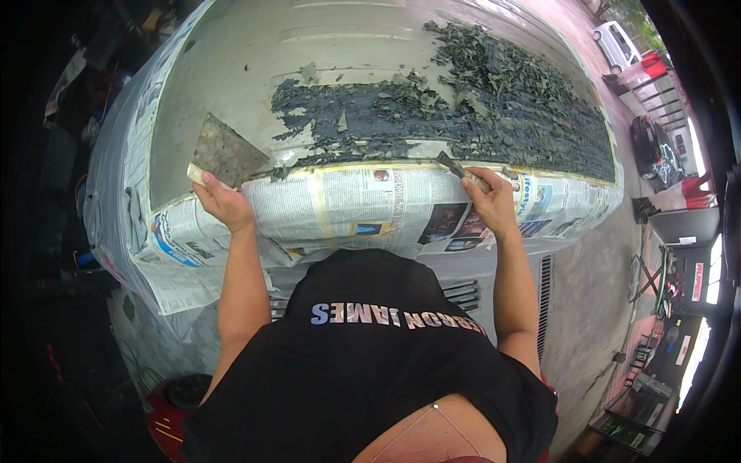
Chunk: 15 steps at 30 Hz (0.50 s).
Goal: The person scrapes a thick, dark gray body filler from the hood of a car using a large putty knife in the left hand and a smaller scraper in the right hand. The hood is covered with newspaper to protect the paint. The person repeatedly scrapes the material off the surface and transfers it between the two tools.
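My left hand (224, 204) grips the pale edge of a flat, stained grey plate (226, 148), which tilts over the near left part of a vehicle roof (208, 81). My right hand (494, 204) is closed round a narrow scraper (472, 177), its dark blade at the roof's near edge. Dark, wrinkled, flaking paint (363, 108) covers the near middle and right of the roof. Elsewhere the surface is a smooth, dull grey-beige, with a few loose flakes on it.
Newspaper (285, 204) is taped along the roof's near edge, and clear plastic sheeting (112, 166) drapes the left side. On the right stand a dark car (656, 150), a white van (616, 46) and a rack of tools (644, 355). Something red (164, 420) lies at lower left.
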{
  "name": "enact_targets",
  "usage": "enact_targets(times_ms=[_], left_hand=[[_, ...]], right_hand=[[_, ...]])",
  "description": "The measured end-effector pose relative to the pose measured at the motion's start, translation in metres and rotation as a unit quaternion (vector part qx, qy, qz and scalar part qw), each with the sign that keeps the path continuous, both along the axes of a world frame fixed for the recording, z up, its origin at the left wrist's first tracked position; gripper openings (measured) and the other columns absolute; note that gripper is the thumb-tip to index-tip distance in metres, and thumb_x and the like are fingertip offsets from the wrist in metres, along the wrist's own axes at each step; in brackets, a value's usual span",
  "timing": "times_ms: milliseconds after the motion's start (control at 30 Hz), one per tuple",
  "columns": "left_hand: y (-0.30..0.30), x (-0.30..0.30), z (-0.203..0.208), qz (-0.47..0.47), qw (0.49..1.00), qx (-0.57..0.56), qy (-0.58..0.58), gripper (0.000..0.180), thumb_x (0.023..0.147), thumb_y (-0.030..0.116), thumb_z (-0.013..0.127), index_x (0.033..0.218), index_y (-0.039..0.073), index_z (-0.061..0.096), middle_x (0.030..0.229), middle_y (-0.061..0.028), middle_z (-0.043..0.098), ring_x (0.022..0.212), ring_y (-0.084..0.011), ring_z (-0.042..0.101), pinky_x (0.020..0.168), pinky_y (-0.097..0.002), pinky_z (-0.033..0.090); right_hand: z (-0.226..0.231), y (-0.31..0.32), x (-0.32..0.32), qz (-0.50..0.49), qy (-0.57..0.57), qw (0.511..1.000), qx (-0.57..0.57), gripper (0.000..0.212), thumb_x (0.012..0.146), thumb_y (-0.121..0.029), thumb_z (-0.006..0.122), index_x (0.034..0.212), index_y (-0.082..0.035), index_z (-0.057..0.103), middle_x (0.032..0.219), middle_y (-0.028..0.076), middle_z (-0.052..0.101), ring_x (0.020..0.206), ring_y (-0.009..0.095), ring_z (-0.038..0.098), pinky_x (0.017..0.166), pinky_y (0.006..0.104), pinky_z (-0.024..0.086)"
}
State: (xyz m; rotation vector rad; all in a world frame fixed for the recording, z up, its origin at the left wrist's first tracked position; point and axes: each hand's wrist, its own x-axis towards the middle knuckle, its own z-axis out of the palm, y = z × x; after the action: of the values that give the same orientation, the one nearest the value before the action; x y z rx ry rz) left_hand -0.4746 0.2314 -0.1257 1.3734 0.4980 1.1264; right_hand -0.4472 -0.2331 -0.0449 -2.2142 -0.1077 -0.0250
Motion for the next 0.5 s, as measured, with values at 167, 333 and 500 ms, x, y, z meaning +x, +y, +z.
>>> enact_targets(times_ms=[167, 333, 500], left_hand=[[0.001, -0.002, -0.001, -0.008, 1.000, -0.004, 0.011, 0.040, 0.110, 0.033, 0.042, 0.123, -0.003, 0.053, 0.109, -0.0097, 0.057, 0.098, -0.0182, 0.052, 0.090, -0.0328, 0.043], [0.003, -0.002, -0.004, -0.010, 1.000, -0.007, 0.011, 0.040, 0.110, 0.033, 0.042, 0.122, -0.003, 0.053, 0.108, -0.0096, 0.057, 0.097, -0.0182, 0.053, 0.090, -0.0327, 0.043], [-0.003, -0.002, 0.004, -0.011, 1.000, -0.007, 0.003, 0.040, 0.111, 0.033, 0.041, 0.123, -0.003, 0.053, 0.109, -0.0091, 0.057, 0.098, -0.0182, 0.053, 0.090, -0.0327, 0.043]], right_hand=[[-0.003, -0.001, 0.001, -0.006, -0.009, 1.000, -0.008, 0.030, 0.089, -0.017, 0.077, 0.111, 0.003, 0.073, 0.093, 0.011, 0.074, 0.083, 0.013, 0.065, 0.077, 0.0279, 0.052], [-0.006, 0.008, 0.005, 0.008, -0.027, 1.000, 0.006, 0.029, 0.089, -0.016, 0.077, 0.110, 0.003, 0.073, 0.091, 0.010, 0.074, 0.079, 0.012, 0.064, 0.074, 0.0272, 0.051], [-0.009, 0.008, 0.007, 0.013, -0.038, 0.999, -0.009, 0.028, 0.089, -0.017, 0.078, 0.109, 0.003, 0.073, 0.089, 0.009, 0.074, 0.078, 0.012, 0.063, 0.073, 0.0265, 0.051]])
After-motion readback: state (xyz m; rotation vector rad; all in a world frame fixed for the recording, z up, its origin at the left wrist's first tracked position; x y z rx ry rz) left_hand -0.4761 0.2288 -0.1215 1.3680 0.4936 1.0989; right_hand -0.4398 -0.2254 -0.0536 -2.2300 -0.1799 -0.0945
